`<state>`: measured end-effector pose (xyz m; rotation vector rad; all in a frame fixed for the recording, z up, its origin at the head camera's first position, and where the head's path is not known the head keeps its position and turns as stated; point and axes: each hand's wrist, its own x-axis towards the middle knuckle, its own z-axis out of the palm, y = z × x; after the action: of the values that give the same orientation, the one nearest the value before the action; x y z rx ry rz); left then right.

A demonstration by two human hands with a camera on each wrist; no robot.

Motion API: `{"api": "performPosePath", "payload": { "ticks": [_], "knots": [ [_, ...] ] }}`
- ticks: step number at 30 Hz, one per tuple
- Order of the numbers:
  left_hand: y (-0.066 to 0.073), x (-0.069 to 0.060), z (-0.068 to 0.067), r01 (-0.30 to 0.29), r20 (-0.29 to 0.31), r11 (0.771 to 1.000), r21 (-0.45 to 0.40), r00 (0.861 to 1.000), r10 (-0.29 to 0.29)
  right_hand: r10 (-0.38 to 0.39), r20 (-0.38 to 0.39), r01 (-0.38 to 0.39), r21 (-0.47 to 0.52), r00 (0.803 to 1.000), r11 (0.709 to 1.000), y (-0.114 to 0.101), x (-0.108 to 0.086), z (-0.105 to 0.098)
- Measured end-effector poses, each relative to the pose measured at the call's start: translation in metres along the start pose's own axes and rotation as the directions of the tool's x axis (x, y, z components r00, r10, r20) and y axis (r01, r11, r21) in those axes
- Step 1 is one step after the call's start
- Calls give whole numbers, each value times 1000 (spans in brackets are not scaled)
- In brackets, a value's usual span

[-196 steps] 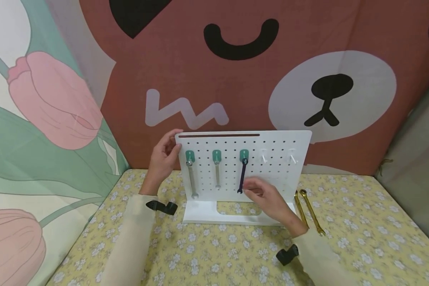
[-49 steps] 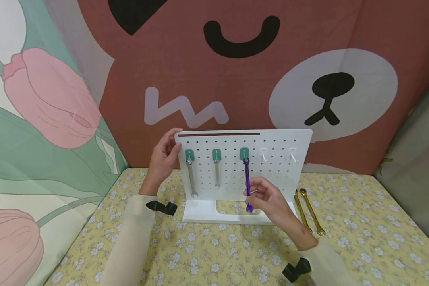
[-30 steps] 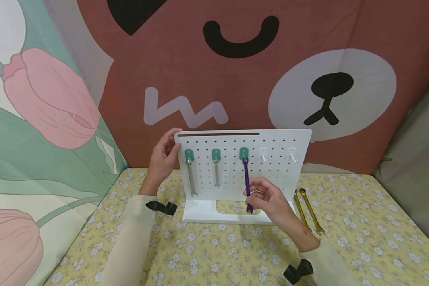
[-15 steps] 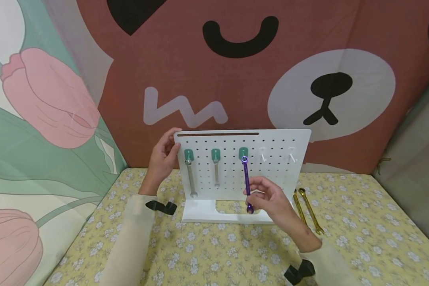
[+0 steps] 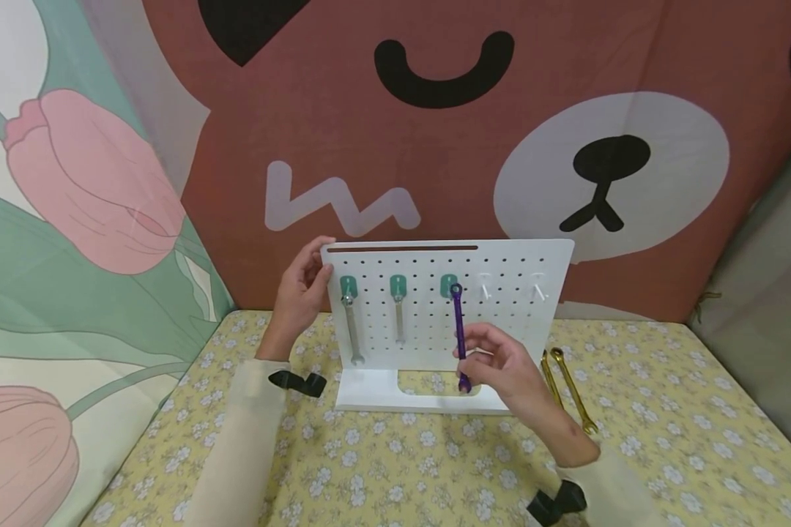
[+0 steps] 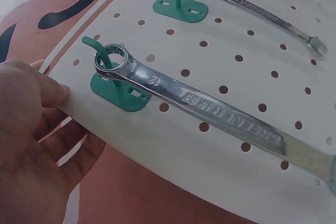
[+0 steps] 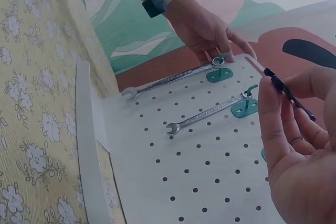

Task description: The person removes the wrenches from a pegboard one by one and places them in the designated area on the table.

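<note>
From farther back, the head camera looks forward and down on board (image 5: 428,322) and table (image 5: 382,468). The left wrist's sits close against the board; the right's (tipped sideways) faces the left hand (image 7: 199,27). Both wrist views share two silver wrenches (image 6: 210,109).

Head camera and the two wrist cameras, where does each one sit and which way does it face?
Head: worn on the head, facing forward and down at the board; left hand, right hand and both sleeves show.
Left wrist: on that wrist, facing the board and silver wrenches; only the left hand shows.
Right wrist: on that wrist, facing across the board; right hand pinching the purple wrench, left hand beyond.
Shared: both wrist views show the silver wrenches on green hooks.
</note>
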<state>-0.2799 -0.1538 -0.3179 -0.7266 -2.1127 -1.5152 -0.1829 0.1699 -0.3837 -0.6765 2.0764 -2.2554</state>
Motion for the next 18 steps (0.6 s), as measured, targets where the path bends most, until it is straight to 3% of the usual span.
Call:
{"api": "performPosePath", "payload": {
  "ticks": [8, 18],
  "knots": [
    [0, 0, 0, -1, 2, 1000, 2, 1000, 1, -33, -15, 32, -8, 999, 999, 0, -3, -6],
    [0, 0, 0, -4, 4, 1000, -1, 1000, 4, 29, -30, -32, -86, 999, 996, -8, -18, -21]
  ]
}}
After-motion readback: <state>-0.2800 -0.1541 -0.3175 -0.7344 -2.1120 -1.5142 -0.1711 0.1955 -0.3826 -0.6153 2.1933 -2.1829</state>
